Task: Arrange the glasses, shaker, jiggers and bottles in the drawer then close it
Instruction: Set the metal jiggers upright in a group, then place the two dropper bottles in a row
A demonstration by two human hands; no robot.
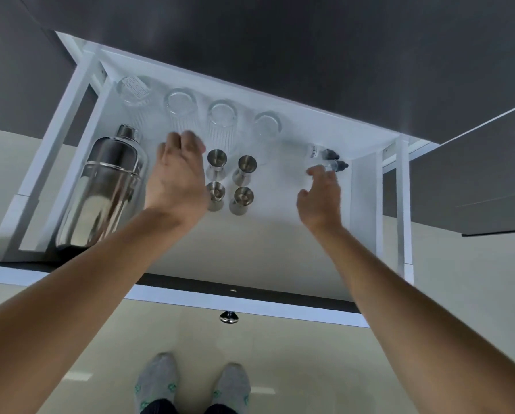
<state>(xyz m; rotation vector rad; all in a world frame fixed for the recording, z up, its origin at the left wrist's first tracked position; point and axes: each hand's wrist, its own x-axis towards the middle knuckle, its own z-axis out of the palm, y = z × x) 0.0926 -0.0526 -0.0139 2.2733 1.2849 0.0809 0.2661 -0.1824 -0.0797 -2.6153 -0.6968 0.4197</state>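
Open white drawer (280, 249) pulled out beneath a dark countertop (280, 40), seen from above. Along the back, from 10 to 1 o'clock, a row of four clear glasses: a ribbed glass (134, 91) furthest left, second glass (181, 105), third ribbed glass (223, 118), and a smaller fourth glass (267, 124). At 9 o'clock, a steel cocktail shaker (101, 189), cap toward the back, near the drawer's left wall.

At the centre, four steel jiggers standing in a two-by-two block: back-left jigger (217, 162), back-right jigger (246, 170), front-left jigger (216, 195), front-right jigger (242, 200). All close together; touching or not, cannot tell.

At 2 o'clock, two small clear dropper bottles lying on their sides with dark caps pointing right: rear bottle (317, 151) and front bottle (334, 166), just beside each other near the drawer's right wall.

Left hand (175, 180) hovering between shaker and jiggers, fingers loosely curled, empty, partly covering the left pair of jiggers. Right hand (320, 198) at 3 o'clock, thumb and fingers spread, fingertips (311, 171) at the front bottle's near end; actual contact cannot be told, nothing clasped.

Round metal knob (228, 317) on the drawer front at 6 o'clock. Below that, pale floor (280, 369) and two feet in grey socks (190, 383).
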